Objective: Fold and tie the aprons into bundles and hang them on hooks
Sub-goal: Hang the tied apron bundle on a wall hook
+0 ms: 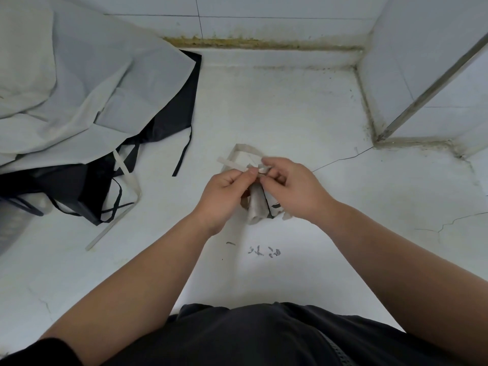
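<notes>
Apron bundle (255, 204), one, between left hand (227, 192) and right hand (294, 187)

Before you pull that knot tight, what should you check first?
1. Left hand pinches the white strap: ok.
2. Right hand pinches the strap too: ok.
3. Apron bundle is rolled up beneath the hands: ok.
4. Knot tied: cannot tell, fingers hide it.
5. A hook nearby: cannot tell, none in view.
6. Black apron and its loose ties lie apart from the bundle: ok.
</notes>
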`<state>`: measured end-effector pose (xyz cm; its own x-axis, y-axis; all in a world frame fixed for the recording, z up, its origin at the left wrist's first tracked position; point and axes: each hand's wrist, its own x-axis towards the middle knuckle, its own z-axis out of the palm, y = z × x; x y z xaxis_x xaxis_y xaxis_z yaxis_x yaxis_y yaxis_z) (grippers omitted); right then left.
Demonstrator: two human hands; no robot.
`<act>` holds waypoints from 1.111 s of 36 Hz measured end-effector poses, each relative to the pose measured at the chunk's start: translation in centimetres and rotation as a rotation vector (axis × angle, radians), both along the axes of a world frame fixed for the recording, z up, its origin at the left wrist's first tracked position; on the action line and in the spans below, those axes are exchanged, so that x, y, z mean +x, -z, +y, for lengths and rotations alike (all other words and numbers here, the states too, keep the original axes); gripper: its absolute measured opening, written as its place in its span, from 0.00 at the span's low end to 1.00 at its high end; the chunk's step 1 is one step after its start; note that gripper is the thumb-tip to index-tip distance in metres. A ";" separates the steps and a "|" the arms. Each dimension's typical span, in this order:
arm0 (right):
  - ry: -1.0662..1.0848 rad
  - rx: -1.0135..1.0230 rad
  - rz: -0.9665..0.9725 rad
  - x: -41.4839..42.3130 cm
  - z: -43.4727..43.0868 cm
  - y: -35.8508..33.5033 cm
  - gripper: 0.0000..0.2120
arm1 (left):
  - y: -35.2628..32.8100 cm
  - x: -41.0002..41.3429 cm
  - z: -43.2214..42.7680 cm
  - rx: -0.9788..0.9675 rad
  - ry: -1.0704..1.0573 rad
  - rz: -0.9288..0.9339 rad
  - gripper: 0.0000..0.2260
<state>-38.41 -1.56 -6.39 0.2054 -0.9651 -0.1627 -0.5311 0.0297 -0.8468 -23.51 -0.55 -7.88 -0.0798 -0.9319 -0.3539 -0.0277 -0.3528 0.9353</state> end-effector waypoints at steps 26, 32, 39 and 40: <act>-0.155 -0.012 0.513 -1.2 -1.8 -2.0 0.08 | 0.3 -0.4 -0.7 -0.098 0.072 -0.099 0.13; -0.144 -0.165 0.364 -0.9 -1.3 -1.3 0.10 | 0.2 -0.2 -0.6 -0.059 0.087 0.033 0.11; -0.074 -0.035 0.149 -0.6 -1.3 -0.9 0.16 | -0.3 -0.5 0.0 -0.004 0.017 0.170 0.07; -0.069 0.015 0.094 -0.5 -1.4 -1.0 0.15 | -0.3 -0.5 0.0 0.000 0.009 0.180 0.07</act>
